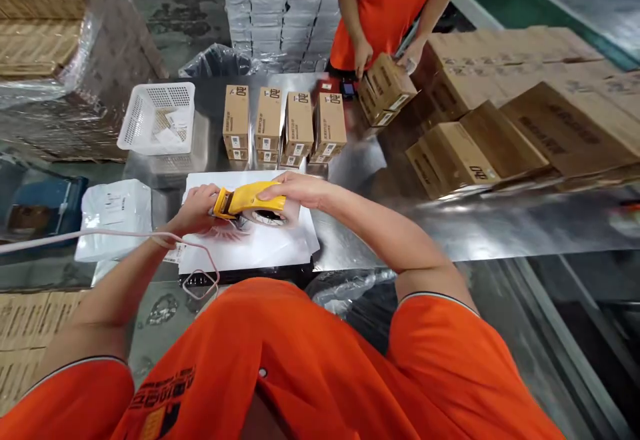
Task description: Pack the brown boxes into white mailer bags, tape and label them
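Note:
My right hand point(295, 189) grips a yellow tape dispenser point(247, 200) with a clear tape roll point(270, 217), held over a white parcel point(260, 243) on the metal table point(480, 227). My left hand point(197, 208) is closed at the dispenser's front end, fingers curled on the parcel's left part. What it pinches is hidden. Behind the parcel stand several small brown boxes point(283, 123) in a row.
A co-worker in orange across the table holds a brown box point(386, 88). Larger brown cartons point(525, 127) pile at the right. A white mesh basket point(157, 117) and a white bag point(115, 217) sit at left. A pink cord point(100, 233) loops by my left wrist.

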{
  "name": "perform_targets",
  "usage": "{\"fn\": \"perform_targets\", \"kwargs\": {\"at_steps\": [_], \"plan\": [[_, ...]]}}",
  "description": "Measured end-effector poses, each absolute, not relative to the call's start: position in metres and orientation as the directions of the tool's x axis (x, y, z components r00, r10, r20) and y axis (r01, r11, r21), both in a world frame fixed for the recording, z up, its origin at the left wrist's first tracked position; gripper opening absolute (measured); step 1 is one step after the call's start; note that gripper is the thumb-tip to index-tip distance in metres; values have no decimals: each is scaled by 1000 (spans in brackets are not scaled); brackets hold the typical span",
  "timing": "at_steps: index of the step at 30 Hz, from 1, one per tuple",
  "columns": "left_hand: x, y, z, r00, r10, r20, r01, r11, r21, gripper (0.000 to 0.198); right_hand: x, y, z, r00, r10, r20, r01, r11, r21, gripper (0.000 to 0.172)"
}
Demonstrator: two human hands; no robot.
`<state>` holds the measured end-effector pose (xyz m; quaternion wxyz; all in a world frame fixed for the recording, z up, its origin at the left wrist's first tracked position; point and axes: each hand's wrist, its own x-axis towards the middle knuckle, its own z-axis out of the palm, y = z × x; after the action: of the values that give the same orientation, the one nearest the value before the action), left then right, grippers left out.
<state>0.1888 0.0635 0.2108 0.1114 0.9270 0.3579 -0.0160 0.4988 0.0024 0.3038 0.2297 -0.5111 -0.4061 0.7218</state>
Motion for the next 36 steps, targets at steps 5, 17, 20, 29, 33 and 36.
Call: {"fn": "perform_targets", "kwargs": {"at_steps": [5,17,20,29,33,36], "plan": [[151,73,201,692,714,-107,714,-655,245,68,519,-19,295,-455,779,-431,86,-443,-892,30],[13,64,217,454,876,-163,812,-331,481,111,460,10,170,-472,763,-441,44,-479,-877,21],[-1,52,247,372,925,-75,815,-287,503,110,414,40,178,-507,768,-392,39,-434,-900,15],[55,70,250,470,803,-367,808,-559,-189,129,342,69,204,-534,749,-393,173,-359,-917,33],[69,78,258,551,783,-287,761,-613,-212,92,381,60,235,-485,793,-370,137,-349,-927,36],[102,78,254,629,758,-172,756,-648,-94,82,433,47,267,-494,807,-322,83,-325,-942,35]]}}
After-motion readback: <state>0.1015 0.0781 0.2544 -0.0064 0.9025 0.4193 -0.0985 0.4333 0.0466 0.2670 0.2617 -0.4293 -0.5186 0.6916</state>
